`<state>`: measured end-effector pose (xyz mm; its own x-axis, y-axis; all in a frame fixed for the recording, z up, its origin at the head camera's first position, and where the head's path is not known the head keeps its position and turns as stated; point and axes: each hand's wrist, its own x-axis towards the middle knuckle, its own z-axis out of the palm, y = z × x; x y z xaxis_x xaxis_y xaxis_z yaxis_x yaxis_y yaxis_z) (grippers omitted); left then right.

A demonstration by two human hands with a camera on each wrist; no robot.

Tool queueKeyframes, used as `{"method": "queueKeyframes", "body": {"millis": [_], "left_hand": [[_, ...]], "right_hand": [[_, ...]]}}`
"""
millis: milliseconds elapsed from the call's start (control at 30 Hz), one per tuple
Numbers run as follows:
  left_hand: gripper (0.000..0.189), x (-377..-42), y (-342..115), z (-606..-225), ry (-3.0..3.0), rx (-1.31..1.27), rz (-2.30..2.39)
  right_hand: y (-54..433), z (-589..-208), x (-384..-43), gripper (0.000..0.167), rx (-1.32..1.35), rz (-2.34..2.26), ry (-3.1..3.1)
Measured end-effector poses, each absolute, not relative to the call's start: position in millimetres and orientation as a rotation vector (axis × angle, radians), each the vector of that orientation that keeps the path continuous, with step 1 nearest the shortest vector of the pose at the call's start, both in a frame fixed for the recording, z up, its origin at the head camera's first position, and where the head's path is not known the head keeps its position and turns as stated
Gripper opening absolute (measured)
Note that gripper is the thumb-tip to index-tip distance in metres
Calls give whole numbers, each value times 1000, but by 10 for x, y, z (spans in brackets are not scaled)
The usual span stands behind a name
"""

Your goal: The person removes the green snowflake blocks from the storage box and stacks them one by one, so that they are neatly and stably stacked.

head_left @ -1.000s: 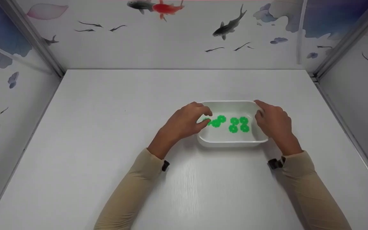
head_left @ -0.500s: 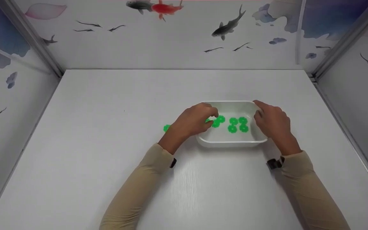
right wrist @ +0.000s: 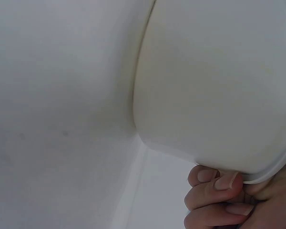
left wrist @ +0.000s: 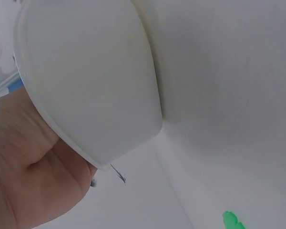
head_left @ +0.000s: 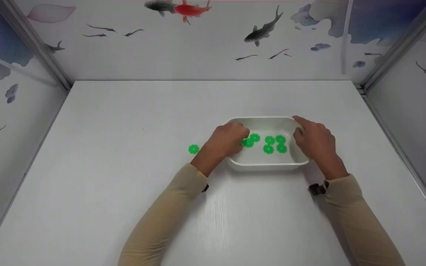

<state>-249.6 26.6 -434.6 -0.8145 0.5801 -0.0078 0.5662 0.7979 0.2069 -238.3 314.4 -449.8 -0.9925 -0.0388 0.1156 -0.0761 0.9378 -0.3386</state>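
A white rectangular tray (head_left: 268, 167) stands on the table with several small green flower-shaped pieces (head_left: 268, 149) lying in it. My left hand (head_left: 227, 138) reaches over the tray's left end. Its curled thumb and fingers pinch a green flower-shaped piece, mostly covered by the hand, close beside two others. At the opposite end my right hand (head_left: 314, 140) grips the rim, with its fingers (right wrist: 214, 191) curled under the edge in the right wrist view. The left wrist view shows the tray's outer wall (left wrist: 90, 86), with the left fingertips hidden behind it.
One more green flower-shaped piece (head_left: 193, 149) lies on the white table (head_left: 105, 166), left of the tray and beside the left forearm. Wall panels (head_left: 198, 55) printed with fish enclose the table at the back and sides.
My left hand has moved slightly right and lower into the tray, and its fingers have closed together. The lone green piece on the table has come into sight. The right hand keeps its grip.
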Motion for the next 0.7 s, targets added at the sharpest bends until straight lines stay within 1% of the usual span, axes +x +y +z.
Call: {"method": "queueKeyframes", "body": {"millis": [100,267,700], "left_hand": [[16,-2502,308,-4341,2919,885,210],[20,-2514,361,-4337,2929,833,108],[20,-2543,389,-4363,2956,815,99]], "right_hand": [[3148,-4501,-2380,49,79,532,-2993],[3143,-4499,-2373,49,64,532,-2999],[3151,-4502,-2374,49,73,552,-2989]]}}
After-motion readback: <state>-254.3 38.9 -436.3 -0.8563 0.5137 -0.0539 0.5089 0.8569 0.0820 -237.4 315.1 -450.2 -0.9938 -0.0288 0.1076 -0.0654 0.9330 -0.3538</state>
